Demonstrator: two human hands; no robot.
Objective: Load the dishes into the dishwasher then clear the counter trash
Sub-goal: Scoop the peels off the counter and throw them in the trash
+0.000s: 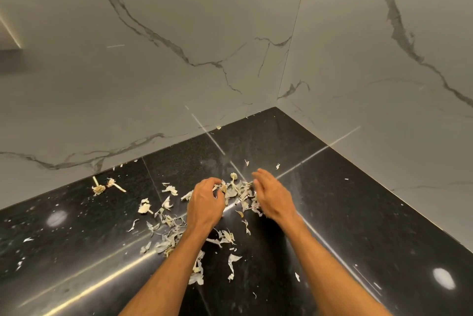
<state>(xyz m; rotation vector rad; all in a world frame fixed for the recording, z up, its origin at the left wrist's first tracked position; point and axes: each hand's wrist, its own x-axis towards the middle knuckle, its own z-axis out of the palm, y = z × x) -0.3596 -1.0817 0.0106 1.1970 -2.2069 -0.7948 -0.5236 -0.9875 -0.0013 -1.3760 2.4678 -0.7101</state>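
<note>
1. Trash is being cleared: peels [240,192] scattered on the counter [358,213], heaped between the hands.
2. Some are pinched by the left hand [204,203]; the right hand [273,195] is held straight-fingered alongside.
3. Strays to be swept in next.

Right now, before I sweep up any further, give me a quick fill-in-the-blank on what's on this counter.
1. The garlic skins lie scattered on a glossy ____ countertop.
2. The left hand curls its fingers round some skins, while the right hand, fingers straighter, stands at the ____ side of the pile.
3. The two garlic stem stubs lie to the ____ of the left hand.

Missing words: black; right; left.
</note>
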